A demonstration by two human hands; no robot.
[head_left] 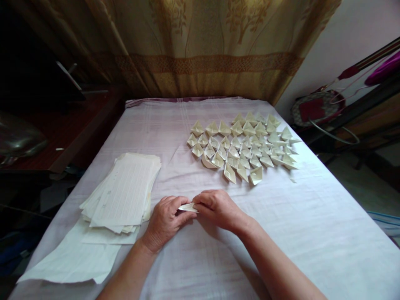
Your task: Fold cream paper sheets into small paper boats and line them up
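- Pale checked cloth covers the work surface; behind it hangs a gold curtain with a tree pattern.
- Far left: a clear vessel on a dark red side table, both beyond the cloth's edge and outside my working area.
- Near left: a loose sheet, its far end apparently under the paper stack. The stack lies fanned, presumably for lifting single leaves, and sits just beside my left side, probably for easy reach.
- Centre: my left hand, thumb and fingers pinching one end of the folded paper. This small piece lies between my hands, low over the near cloth; my fingertips cover its ends, so its full form cannot be told.
- Right of centre: my right hand, fingers bunched and pinching the opposite end. Holding both ends likely keeps the piece steady.
- Farther right: paper boats in crowded rows, beyond my fingers, perhaps grouped there to leave the near cloth for handling. Some hulls hide others, preventing an exact count.
- Extreme right: a patterned bag, off the cloth and not obstructing my hands.
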